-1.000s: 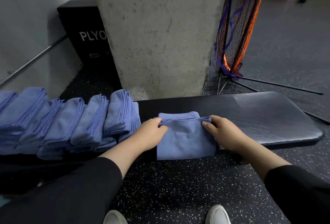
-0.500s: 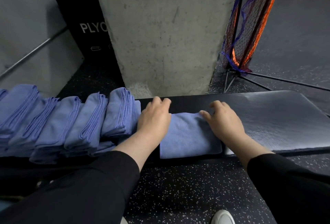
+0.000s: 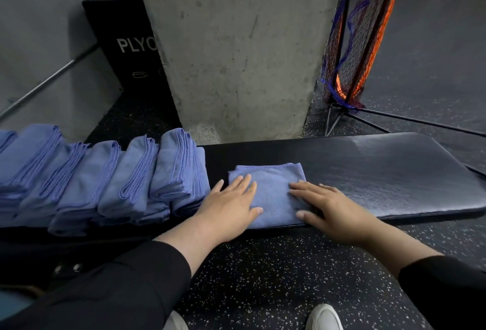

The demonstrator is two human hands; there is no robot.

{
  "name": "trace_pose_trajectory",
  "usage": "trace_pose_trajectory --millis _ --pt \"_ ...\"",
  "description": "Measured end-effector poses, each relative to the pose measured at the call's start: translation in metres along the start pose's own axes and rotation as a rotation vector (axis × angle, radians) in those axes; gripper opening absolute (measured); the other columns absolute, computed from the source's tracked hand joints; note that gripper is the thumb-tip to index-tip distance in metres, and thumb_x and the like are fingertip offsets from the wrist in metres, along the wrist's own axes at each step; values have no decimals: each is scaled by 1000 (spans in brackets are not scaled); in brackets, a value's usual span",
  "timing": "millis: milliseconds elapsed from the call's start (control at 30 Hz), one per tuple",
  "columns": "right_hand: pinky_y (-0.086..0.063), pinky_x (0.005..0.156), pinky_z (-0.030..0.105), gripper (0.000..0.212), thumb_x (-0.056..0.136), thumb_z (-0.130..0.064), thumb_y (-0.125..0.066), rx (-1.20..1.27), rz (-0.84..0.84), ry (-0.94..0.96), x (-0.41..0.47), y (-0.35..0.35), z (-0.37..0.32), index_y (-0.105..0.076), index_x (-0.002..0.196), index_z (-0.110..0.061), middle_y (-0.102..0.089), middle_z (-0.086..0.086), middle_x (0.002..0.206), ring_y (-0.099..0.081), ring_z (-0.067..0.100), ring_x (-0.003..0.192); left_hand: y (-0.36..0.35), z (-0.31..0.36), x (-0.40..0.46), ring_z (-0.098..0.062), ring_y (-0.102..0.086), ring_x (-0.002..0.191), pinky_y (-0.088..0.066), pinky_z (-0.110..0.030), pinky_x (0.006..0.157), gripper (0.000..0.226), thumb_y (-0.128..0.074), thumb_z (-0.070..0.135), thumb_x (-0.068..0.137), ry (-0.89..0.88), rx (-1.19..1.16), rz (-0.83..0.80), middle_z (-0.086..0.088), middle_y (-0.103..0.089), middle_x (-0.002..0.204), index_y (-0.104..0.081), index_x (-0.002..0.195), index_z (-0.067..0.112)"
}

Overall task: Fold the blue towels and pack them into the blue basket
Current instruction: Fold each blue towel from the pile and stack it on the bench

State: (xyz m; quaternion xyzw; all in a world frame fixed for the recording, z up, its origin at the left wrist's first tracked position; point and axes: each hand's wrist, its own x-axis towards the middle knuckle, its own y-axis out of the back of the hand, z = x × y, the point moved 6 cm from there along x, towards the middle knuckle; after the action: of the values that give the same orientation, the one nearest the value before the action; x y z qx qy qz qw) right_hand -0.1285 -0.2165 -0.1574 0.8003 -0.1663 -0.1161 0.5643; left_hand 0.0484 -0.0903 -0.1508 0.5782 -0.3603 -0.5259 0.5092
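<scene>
A small folded blue towel lies flat on the black padded bench. My left hand rests palm down on its left part, fingers spread. On the towel's right edge my right hand presses flat as well. Neither hand grips anything. To the left, a row of several folded blue towels leans along the bench, the nearest one just beside my left hand. No blue basket is in view.
A concrete pillar stands right behind the bench. A black plyo box sits to its left, a netted frame on thin metal legs to its right. Speckled rubber floor lies below, with my white shoe.
The towel's near half was folded over away from me, so it now lies as a smaller square. Both hands let go of its edge, slid back toward me and now lie flat on it.
</scene>
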Motion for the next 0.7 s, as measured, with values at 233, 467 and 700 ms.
trace_pose_trajectory --millis 233,467,700 --pt "-37 106 35 50 87 -52 -57 -12 97 37 -7 -1 -5 -54 133 -34 -44 -23 146 -37 -3 138 2 3 -21 -9 -11 154 -9 -41 125 78 -35 74 93 -114 -49 110 5 -16 167 -28 156 28" --pt "-42 65 24 17 95 -43 -53 168 126 -142 2 29 -13 -48 84 -31 -60 -16 72 -56 4 71 24 -6 -24 -24 -60 103 -44 -36 81 20 -51 49 97 46 -274 222 7 -67 101 -56 103 30" --pt "-48 70 30 12 94 -43 -60 292 189 -294 16 36 -4 -57 94 -31 -67 -10 80 -61 7 78 42 -26 1 -15 -61 77 -50 -36 71 17 -61 46 94 200 -610 259 5 -64 78 -53 95 31"
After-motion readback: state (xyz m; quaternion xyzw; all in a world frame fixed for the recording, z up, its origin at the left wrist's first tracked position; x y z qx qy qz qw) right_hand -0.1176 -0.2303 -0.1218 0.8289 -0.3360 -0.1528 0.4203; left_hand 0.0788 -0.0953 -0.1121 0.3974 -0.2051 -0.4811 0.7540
